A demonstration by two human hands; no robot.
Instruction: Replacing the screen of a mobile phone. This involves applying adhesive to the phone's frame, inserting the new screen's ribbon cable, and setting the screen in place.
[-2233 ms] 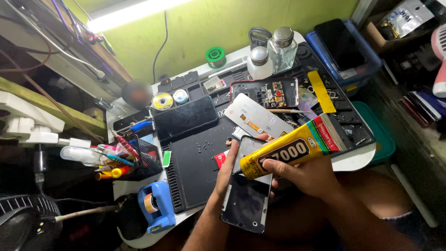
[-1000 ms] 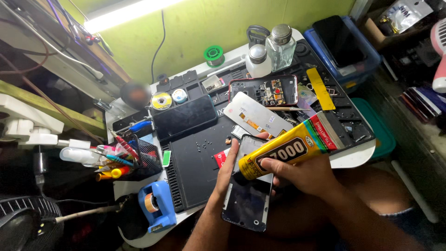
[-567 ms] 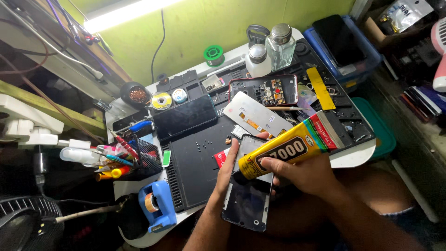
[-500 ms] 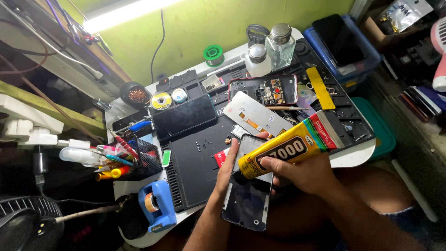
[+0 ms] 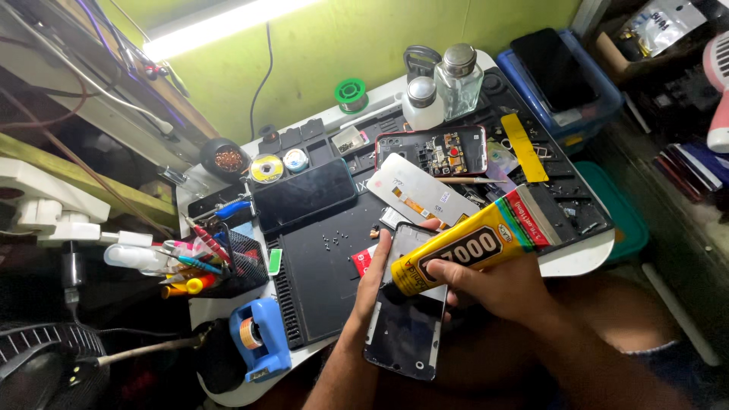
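Hands: left hand [image 5: 373, 282] grips phone frame [image 5: 406, 319] over worktop's front edge | right hand [image 5: 497, 285] pinches yellow glue tube [image 5: 471, 244], nozzle at frame's top | risk: hard squeeze may flood glue over the frame; loose screws [image 5: 328, 241] lie near.

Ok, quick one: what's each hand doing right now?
Left hand: closed around the edge of the phone frame, holding it up.
Right hand: closed on the yellow glue tube, its tip at the frame.
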